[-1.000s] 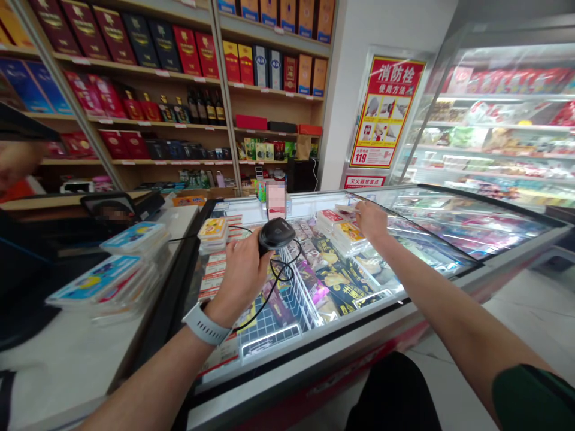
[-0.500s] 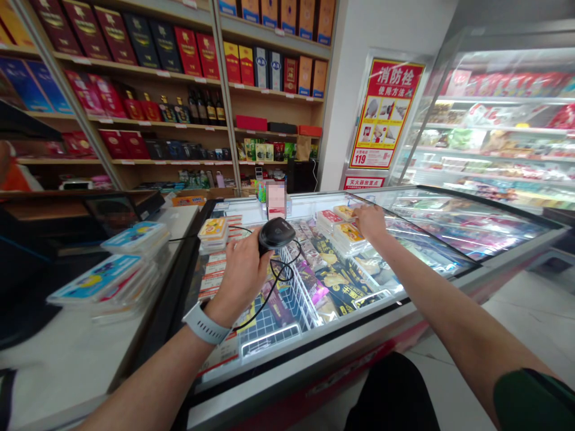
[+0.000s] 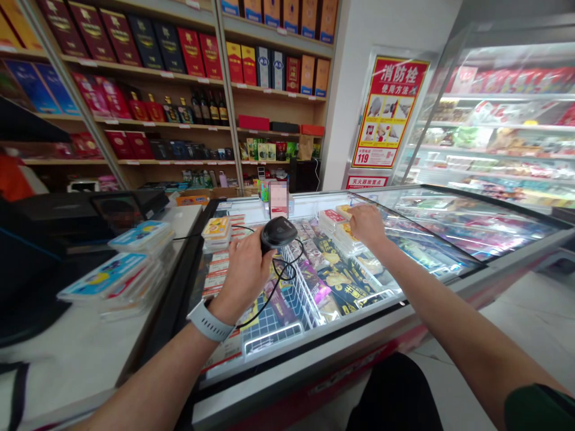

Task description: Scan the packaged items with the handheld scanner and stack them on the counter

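"Since a second ago, the right hand [image 3: 368, 225] has slid slightly leftward, over part of the front yellow-labelled box [image 3: 347, 231]. The rear yellow-labelled box [image 3: 343, 209] showed only a pale edge at those fingers then; now its label faces up."

"And the other hand?"

"Hardly changed. The left hand [image 3: 245, 263] has its fingers wrapped round the handle of a black barcode scanner [image 3: 279, 232], head up, pointing away. Its cable [image 3: 293, 263] loops above a white wire basket [image 3: 309, 302]."

"Are the right fingers gripping anything?"

"I can't tell. They're bent, tips down at the yellow-labelled boxes, and the hand hides the contact."

"Where exactly are those boxes?"

"Stacked near the far side of the chest freezer [image 3: 314, 354], with a red-labelled box [image 3: 333, 216] just beside them on the left."

"Any more?"

"Yes, a small stack of yellow-topped boxes [image 3: 216, 231] stands near the freezer's left edge, beyond the left hand. Farther left, blue-labelled boxes [image 3: 105, 275] are piled on the counter [image 3: 85, 365]."

"What's on the wrist?"

"On the left one, a pale grey-blue watch strap [image 3: 210, 323]."
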`<state>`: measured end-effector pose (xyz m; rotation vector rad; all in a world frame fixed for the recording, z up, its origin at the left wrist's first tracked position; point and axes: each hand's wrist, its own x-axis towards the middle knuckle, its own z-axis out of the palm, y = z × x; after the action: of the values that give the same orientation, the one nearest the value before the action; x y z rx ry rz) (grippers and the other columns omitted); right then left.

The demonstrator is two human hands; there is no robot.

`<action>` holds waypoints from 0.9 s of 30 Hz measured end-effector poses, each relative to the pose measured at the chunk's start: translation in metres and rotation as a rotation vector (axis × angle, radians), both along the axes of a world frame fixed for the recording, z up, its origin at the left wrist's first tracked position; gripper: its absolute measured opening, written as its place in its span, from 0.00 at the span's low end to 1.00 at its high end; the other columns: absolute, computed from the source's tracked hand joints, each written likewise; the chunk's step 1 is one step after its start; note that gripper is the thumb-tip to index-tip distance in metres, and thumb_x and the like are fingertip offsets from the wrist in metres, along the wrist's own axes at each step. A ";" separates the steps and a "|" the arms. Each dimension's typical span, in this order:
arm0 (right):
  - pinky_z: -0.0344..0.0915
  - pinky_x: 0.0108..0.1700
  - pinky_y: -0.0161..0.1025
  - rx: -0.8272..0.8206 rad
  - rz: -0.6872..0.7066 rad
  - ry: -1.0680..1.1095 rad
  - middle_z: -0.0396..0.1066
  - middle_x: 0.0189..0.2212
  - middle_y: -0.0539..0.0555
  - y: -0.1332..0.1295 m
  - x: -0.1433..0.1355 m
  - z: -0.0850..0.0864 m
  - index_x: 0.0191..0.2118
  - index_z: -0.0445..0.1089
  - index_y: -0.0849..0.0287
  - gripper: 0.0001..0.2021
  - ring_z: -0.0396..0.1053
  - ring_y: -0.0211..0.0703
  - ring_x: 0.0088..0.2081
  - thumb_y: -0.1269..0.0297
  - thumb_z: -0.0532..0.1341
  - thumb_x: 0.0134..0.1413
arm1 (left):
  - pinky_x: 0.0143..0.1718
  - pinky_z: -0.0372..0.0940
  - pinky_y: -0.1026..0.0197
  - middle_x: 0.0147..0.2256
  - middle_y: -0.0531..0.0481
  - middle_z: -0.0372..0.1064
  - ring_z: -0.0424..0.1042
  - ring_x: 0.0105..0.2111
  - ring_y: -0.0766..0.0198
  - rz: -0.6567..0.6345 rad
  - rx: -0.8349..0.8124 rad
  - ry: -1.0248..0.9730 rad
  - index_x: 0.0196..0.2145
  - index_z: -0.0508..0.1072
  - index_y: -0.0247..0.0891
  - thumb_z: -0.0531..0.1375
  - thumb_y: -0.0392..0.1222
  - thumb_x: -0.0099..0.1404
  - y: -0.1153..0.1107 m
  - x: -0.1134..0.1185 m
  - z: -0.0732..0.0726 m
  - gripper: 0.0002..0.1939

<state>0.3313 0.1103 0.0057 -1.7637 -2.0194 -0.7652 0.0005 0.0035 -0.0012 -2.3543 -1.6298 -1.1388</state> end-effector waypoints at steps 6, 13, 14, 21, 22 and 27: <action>0.52 0.58 0.49 0.060 0.179 0.061 0.74 0.47 0.62 -0.014 -0.029 -0.006 0.50 0.71 0.64 0.19 0.67 0.51 0.49 0.72 0.49 0.58 | 0.57 0.55 0.42 0.52 0.37 0.68 0.65 0.54 0.48 -0.002 -0.005 -0.025 0.57 0.60 0.33 0.53 0.38 0.66 -0.002 0.001 0.002 0.22; 0.54 0.61 0.51 0.056 0.454 0.106 0.72 0.50 0.60 -0.020 -0.075 -0.035 0.52 0.69 0.62 0.18 0.65 0.50 0.53 0.69 0.50 0.61 | 0.58 0.54 0.42 0.54 0.37 0.66 0.63 0.57 0.48 -0.003 0.012 -0.031 0.57 0.60 0.34 0.54 0.38 0.65 -0.001 0.001 0.000 0.23; 0.55 0.61 0.52 0.043 0.482 0.107 0.71 0.50 0.61 -0.019 -0.082 -0.041 0.53 0.69 0.62 0.18 0.65 0.51 0.53 0.69 0.50 0.61 | 0.58 0.54 0.42 0.55 0.37 0.66 0.63 0.57 0.49 -0.001 0.006 -0.031 0.57 0.60 0.34 0.54 0.37 0.65 -0.001 0.001 0.000 0.23; 0.61 0.56 0.52 -0.063 0.696 0.186 0.70 0.50 0.63 0.000 -0.137 -0.061 0.51 0.68 0.62 0.16 0.65 0.53 0.53 0.65 0.56 0.59 | 0.60 0.51 0.40 0.56 0.38 0.65 0.62 0.58 0.50 -0.002 0.003 -0.040 0.57 0.59 0.33 0.53 0.37 0.66 -0.004 0.001 0.003 0.22; 0.62 0.56 0.51 -0.086 0.714 0.218 0.71 0.50 0.63 0.004 -0.147 -0.061 0.50 0.69 0.62 0.15 0.65 0.53 0.53 0.65 0.56 0.59 | 0.60 0.51 0.40 0.56 0.38 0.65 0.62 0.58 0.50 -0.005 0.005 -0.045 0.57 0.59 0.34 0.53 0.37 0.66 -0.004 0.001 0.003 0.21; 0.64 0.56 0.50 -0.215 0.854 0.324 0.70 0.50 0.57 0.022 -0.204 -0.057 0.48 0.70 0.55 0.11 0.66 0.49 0.52 0.63 0.59 0.59 | 0.61 0.50 0.39 0.58 0.38 0.63 0.61 0.59 0.50 0.004 -0.020 -0.060 0.59 0.58 0.34 0.54 0.36 0.65 -0.005 0.002 0.005 0.24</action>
<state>0.1273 0.1323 -0.0510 -0.8499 -2.3527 0.0058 0.0028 -0.0013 0.0037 -2.3496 -1.6710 -1.2094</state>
